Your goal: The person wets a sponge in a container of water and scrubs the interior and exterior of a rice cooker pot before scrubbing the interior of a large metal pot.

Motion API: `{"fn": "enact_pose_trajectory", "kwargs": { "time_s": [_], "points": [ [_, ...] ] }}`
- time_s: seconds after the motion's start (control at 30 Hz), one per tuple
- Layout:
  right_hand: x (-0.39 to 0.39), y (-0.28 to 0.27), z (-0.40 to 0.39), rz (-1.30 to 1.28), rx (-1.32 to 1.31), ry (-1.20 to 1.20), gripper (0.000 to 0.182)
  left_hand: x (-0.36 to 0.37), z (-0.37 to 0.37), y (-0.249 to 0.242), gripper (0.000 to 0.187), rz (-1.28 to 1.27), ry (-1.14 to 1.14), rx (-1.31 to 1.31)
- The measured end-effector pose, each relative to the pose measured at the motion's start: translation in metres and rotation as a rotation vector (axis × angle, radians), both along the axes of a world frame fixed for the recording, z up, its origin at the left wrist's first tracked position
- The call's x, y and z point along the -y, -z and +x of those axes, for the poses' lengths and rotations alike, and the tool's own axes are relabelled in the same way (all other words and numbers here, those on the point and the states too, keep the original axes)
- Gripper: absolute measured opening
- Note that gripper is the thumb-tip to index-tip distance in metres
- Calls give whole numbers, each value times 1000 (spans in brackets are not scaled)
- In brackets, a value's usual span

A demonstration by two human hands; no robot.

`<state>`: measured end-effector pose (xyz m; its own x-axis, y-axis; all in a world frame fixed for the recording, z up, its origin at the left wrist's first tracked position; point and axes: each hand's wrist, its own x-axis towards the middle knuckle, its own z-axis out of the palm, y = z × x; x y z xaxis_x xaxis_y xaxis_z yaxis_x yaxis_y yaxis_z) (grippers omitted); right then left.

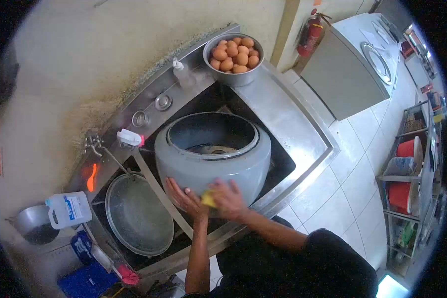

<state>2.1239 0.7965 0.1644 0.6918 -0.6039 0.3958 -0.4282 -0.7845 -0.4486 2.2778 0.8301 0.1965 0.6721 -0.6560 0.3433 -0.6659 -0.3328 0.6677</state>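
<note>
A large, rounded grey soup-warmer body [211,166] with a wide open top sits in the right sink basin. Its inside is dark, with a round metal part at the bottom. My left hand [187,199] lies against its near side, fingers spread on the grey wall. Against the same side, my right hand [227,198] presses a yellow sponge [209,199]; this hand is slightly blurred. Left of both hands, a big round metal pan [140,214] rests in the other basin.
A metal bowl of brown eggs [233,55] stands on the steel counter [283,99]. Along the back ledge are a clear pump bottle [184,74], a white bottle [130,137] and a tap [95,143]. A white jug [69,209] stands left; a shelf rack [405,178] is at right.
</note>
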Motion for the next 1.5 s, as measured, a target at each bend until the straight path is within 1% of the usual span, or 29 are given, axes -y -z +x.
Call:
{"fn": "enact_pose_trajectory", "kwargs": {
  "time_s": [0.03,0.1,0.17,0.3,0.37,0.4,0.43,0.47,0.5,0.57,0.6,0.63,0.67,0.7,0.8,0.83,0.87,0.9,0.93,0.97,1.03,1.1,1.17,1.23,1.27,1.3,1.37,1.43,1.5],
  "points": [
    [2,20,-22,-63,-68,52,45,-1,0,-1,62,-2,-5,1],
    [28,33,-56,301,169,177,39,4,-1,-2,62,-4,-18,40],
    [59,-19,-27,337,750,684,38,3,-2,-2,62,-11,-17,52],
    [24,7,2,265,614,609,36,0,7,7,62,-37,21,82],
    [-17,4,-1,5,101,185,28,-4,9,9,61,-29,76,84],
    [-15,2,-8,-1,99,173,28,-13,14,11,60,3,122,100],
    [-2,-1,-23,487,388,457,29,-22,20,15,60,-3,100,100],
    [16,-7,-28,981,665,726,32,-27,27,24,59,-16,211,104],
    [27,-15,-21,493,735,809,38,-34,32,26,59,-27,323,108],
    [37,-31,-6,239,493,713,44,-38,38,18,59,-43,336,123],
    [32,-35,13,104,478,540,45,-38,40,18,59,-34,371,110],
    [17,-34,39,-22,457,375,46,-44,41,17,59,-16,414,97],
    [-7,-35,60,-3,342,367,46,-48,44,17,57,-35,438,108],
    [-26,-38,73,-154,234,266,42,-55,50,13,57,-49,436,115],
    [-57,-20,56,-183,111,101,41,-92,74,0,58,28,628,19],
    [-47,1,33,-87,11,152,38,-108,80,5,58,15,605,22],
    [-40,10,25,10,-93,202,36,-123,84,16,60,15,590,-88],
    [-28,-5,35,592,379,393,44,-134,86,25,63,14,576,-205],
    [-8,-6,29,-76,263,538,40,-143,83,29,63,-3,546,-260],
    [4,-25,46,-76,244,523,40,-147,74,33,63,-8,531,-279],
    [13,-75,102,-163,188,366,46,-140,58,37,61,-98,392,-272],
    [-13,-38,130,-186,-132,240,51,-135,44,59,55,-181,336,-354],
    [-63,-40,141,-191,-184,-21,53,-132,54,65,49,-279,244,-413],
    [-78,-4,100,-143,-171,-238,53,-154,80,71,34,-87,351,-423],
    [-66,11,78,-164,-223,-174,55,-166,90,76,34,-89,315,-426],
    [-53,19,60,-184,-275,-102,57,-178,97,82,31,-153,311,-560],
    [-18,-16,71,-296,-143,111,48,-197,106,92,29,-287,322,-825],
    [-11,-65,113,-315,-132,295,48,-205,113,80,32,-310,318,-793],
    [-13,-60,135,-310,-134,226,47,-200,111,80,33,-302,205,-963]
  ]
}}
